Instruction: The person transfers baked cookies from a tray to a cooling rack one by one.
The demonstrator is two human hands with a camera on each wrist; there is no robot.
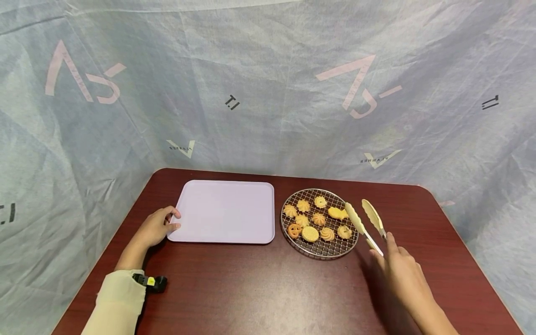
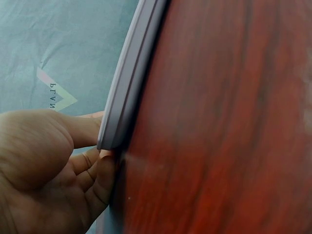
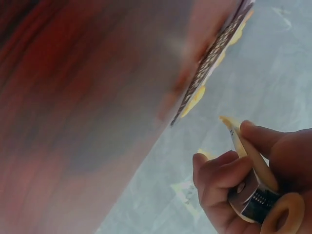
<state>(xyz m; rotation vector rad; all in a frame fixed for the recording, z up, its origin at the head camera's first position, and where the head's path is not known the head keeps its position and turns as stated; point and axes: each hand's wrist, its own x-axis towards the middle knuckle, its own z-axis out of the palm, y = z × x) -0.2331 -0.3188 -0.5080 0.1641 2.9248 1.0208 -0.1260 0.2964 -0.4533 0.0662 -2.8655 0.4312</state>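
Note:
My left hand (image 1: 157,226) pinches the left edge of a pale lilac rectangular tray (image 1: 226,211), which lies bare on the table. In the left wrist view the thumb is on one side of the tray's rim (image 2: 127,73) and the fingers are on the other. My right hand (image 1: 404,274) holds a pair of tongs (image 1: 372,239) with cream tips spread apart. One tip hangs over the right edge of a round wire rack (image 1: 320,251), near a fish-shaped cookie (image 1: 336,213). Nothing shows between the tips. Several cookies (image 1: 310,234) and a pretzel-shaped one (image 1: 294,230) lie on the rack.
The dark red wooden table (image 1: 251,288) carries the tray at left and the rack to its right, with a narrow gap between them. A grey printed cloth (image 1: 268,93) hangs behind and at both sides. A black wrist device (image 1: 156,284) is on the left sleeve.

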